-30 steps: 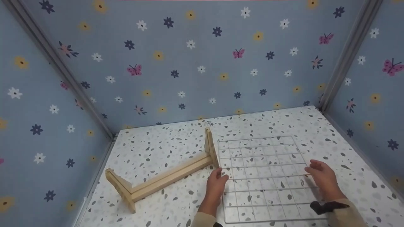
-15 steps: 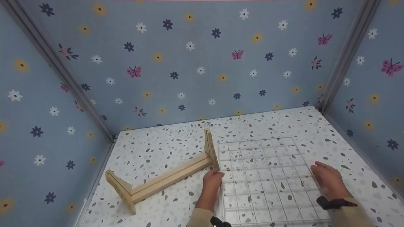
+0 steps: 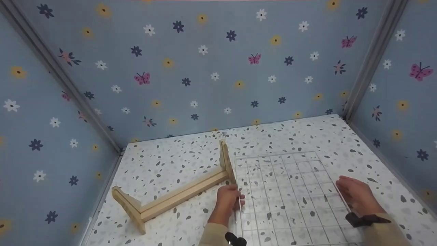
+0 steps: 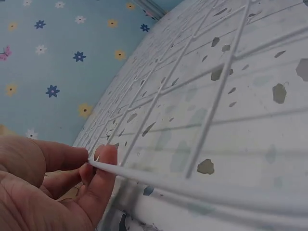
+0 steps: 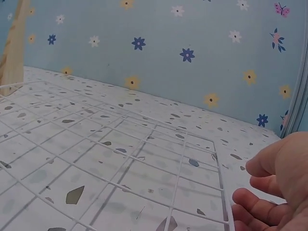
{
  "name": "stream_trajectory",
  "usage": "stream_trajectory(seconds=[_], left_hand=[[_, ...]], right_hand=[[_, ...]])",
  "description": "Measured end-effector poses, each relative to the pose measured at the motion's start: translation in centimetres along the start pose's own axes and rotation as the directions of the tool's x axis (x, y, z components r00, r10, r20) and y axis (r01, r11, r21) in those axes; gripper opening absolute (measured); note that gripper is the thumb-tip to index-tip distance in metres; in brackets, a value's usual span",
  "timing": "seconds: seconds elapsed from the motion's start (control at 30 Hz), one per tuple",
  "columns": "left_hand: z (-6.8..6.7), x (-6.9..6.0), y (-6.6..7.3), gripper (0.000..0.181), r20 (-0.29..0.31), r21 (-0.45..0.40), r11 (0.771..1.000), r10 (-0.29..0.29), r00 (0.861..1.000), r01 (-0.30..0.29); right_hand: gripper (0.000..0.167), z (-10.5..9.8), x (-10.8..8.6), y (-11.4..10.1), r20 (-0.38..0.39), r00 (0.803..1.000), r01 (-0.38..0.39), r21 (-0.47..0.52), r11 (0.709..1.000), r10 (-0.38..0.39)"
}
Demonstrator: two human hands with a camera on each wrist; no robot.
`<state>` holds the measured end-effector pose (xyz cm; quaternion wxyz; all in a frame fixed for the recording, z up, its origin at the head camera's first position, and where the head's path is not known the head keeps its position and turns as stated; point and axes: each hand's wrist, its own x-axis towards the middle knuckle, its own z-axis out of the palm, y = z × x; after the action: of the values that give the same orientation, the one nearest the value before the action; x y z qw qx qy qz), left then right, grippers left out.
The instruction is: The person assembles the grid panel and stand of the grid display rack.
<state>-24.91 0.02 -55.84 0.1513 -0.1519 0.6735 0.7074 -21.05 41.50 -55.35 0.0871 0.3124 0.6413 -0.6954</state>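
A white wire grid panel (image 3: 286, 191) lies over the right part of the speckled tabletop, its near part slightly raised with shadows under the wires. My left hand (image 3: 228, 201) pinches the panel's left edge wire between thumb and fingers, as the left wrist view shows. At the opposite edge, my right hand (image 3: 358, 194) has bent fingers against or close beside the side wire; its thumb stands apart from the wire. In the right wrist view the lower fingertips (image 5: 240, 209) are right at that wire; whether they bear its weight I cannot tell.
Left of the panel stands a pale wooden frame (image 3: 184, 194), a crossbar joining two slanted end pieces. Its right end piece is close to the panel's left edge and my left hand. Blue flowered walls (image 3: 211, 68) enclose the tabletop (image 3: 170, 157) at the back and sides.
My left hand has turned and now grips the panel's left edge. My right hand has shifted outward along the right edge. The panel has moved slightly toward me and its near part has risen.
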Motion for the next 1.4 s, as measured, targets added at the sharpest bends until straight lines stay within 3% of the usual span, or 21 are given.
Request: stream_trajectory(seconds=[0.1,0.23,0.3,0.4,0.47,0.6,0.77,0.83,0.9,0.97,1.1,1.17,1.2,1.33,1.4], left_hand=[[-0.1,-0.2,0.1,0.049,0.009,0.024,1.0,-0.008,1.0,0.008],[-0.3,-0.3,0.1,0.057,0.069,0.057,0.997,-0.051,0.996,0.047],[-0.3,-0.3,0.1,0.062,0.108,0.065,0.995,-0.077,0.991,0.07],[-0.4,-0.2,-0.1,0.067,0.153,0.072,0.993,-0.099,0.983,0.089],[-0.5,-0.2,-0.3,0.067,0.174,0.064,0.993,-0.105,0.979,0.095],[-0.6,-0.1,-0.6,0.066,0.205,0.05,0.996,-0.085,0.975,0.077],[-0.7,-0.2,-0.5,0.066,0.24,0.044,0.997,-0.068,0.968,0.06],[-0.6,-0.3,-0.5,0.065,0.246,0.039,0.997,-0.068,0.967,0.06],[-0.6,-0.3,-0.4,0.065,0.243,0.039,0.997,-0.071,0.967,0.063],[-0.6,-0.3,-0.4,0.065,0.238,0.037,0.997,-0.073,0.968,0.066],[-0.5,-0.6,-0.1,0.066,0.232,0.039,0.996,-0.082,0.969,0.075],[-0.5,-0.8,0.1,0.066,0.235,0.038,0.996,-0.085,0.968,0.079],[-0.6,-0.8,0.2,0.066,0.237,0.039,0.996,-0.086,0.968,0.079],[-0.7,-1.0,0.4,0.068,0.247,0.053,0.996,-0.08,0.966,0.069],[-0.7,-1.1,0.3,0.07,0.261,0.056,0.995,-0.091,0.961,0.079]], right_hand=[[0.075,0.1,0.1,0.1,-0.011,1.0,-0.008,-0.041,0.999,0.007],[0.071,0.4,0.1,0.3,-0.048,0.998,0.02,-0.143,0.989,-0.027],[0.07,0.6,-0.1,0.5,-0.051,0.997,0.049,-0.22,0.974,-0.061],[0.071,1.0,-0.3,0.5,-0.032,0.991,0.111,-0.355,0.928,-0.131],[0.072,1.3,-0.5,0.5,0.0,0.985,0.154,-0.445,0.882,-0.173],[0.071,1.9,-0.6,0.9,0.065,0.96,0.256,-0.604,0.755,-0.274],[0.063,2.6,-0.7,2.0,0.165,0.891,0.408,-0.697,0.589,-0.422],[0.06,2.8,-0.7,2.3,0.197,0.86,0.455,-0.713,0.534,-0.47],[0.059,3.1,-0.7,2.5,0.216,0.839,0.481,-0.723,0.496,-0.5],[0.059,3.2,-0.7,2.6,0.209,0.843,0.475,-0.723,0.502,-0.496],[0.063,3.1,-0.6,2.5,0.165,0.877,0.421,-0.716,0.556,-0.451],[0.063,3.1,-0.6,2.5,0.166,0.875,0.425,-0.713,0.557,-0.455],[0.062,3.1,-0.6,2.5,0.177,0.869,0.438,-0.709,0.552,-0.463],[0.057,3.3,-0.5,2.6,0.25,0.818,0.521,-0.701,0.486,-0.518],[0.056,3.4,-0.5,2.8,0.275,0.803,0.542,-0.705,0.457,-0.528]])
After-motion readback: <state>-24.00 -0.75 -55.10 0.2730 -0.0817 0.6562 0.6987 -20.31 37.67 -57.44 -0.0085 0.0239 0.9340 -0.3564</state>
